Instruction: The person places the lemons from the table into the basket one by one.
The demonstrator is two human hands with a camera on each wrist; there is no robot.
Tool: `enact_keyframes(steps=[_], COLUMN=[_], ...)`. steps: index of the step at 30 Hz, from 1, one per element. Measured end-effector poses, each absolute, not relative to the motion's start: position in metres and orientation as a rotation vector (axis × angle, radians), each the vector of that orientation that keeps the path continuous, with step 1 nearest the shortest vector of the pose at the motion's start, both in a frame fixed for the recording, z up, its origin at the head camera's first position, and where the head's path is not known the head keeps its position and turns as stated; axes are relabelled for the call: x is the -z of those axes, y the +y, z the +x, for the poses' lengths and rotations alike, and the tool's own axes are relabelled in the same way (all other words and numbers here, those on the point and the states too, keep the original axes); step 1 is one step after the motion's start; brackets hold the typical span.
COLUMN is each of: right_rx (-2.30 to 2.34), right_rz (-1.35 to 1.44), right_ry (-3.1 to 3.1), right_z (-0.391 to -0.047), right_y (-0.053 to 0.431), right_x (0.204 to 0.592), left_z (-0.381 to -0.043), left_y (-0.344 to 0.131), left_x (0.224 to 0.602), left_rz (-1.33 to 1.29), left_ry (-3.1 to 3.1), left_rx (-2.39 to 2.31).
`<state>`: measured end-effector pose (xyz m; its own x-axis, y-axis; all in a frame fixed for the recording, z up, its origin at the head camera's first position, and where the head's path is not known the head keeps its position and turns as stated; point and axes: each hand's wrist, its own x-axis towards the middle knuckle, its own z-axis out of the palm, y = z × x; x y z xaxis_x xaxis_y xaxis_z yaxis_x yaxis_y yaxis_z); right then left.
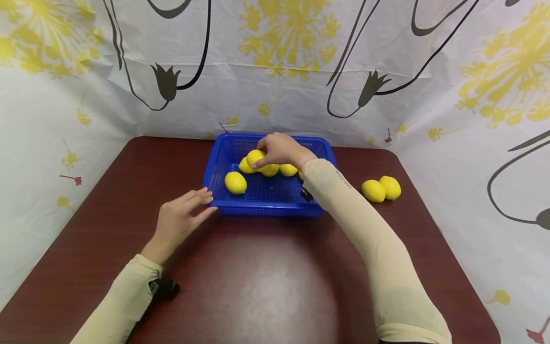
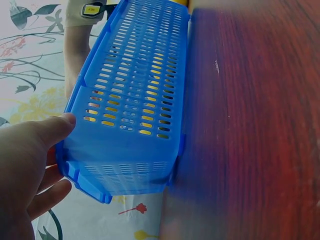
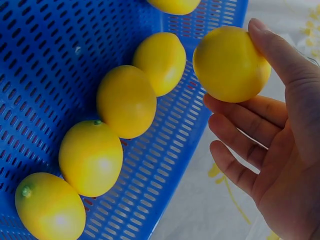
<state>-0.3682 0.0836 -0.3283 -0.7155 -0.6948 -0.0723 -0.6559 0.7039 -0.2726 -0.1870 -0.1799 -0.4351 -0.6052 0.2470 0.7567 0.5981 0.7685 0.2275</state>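
A blue perforated plastic basket (image 1: 270,205) stands on the table, with several lemons (image 3: 90,157) in a row along its far side. One more lemon (image 1: 235,183) lies apart from the row at the basket's left. My right hand (image 1: 281,149) reaches over the basket and holds a lemon (image 3: 231,64) between thumb and fingertips, above the row. At the front left corner, my left hand (image 1: 182,215) grips the basket's rim. The left wrist view shows its thumb (image 2: 62,127) on the rim and the other fingers round the corner.
Two lemons (image 1: 380,189) lie side by side on the table right of the basket. The dark red-brown wooden table (image 1: 258,286) extends toward me. Behind it and along both sides hangs a white sheet (image 1: 266,86) with yellow and grey flower prints.
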Motion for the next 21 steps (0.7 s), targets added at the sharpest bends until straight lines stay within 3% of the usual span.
enact_keyframes(steps=[21], right_rx=[0.147], right_rz=[-1.152], right_ry=[2.760], right_z=[-0.367], right_y=[0.067], right_x=[0.350], left_z=[-0.186], left_y=[-0.180], left_x=[0.434], left_rz=[-0.623], left_ry=[-2.248], left_rx=[0.587])
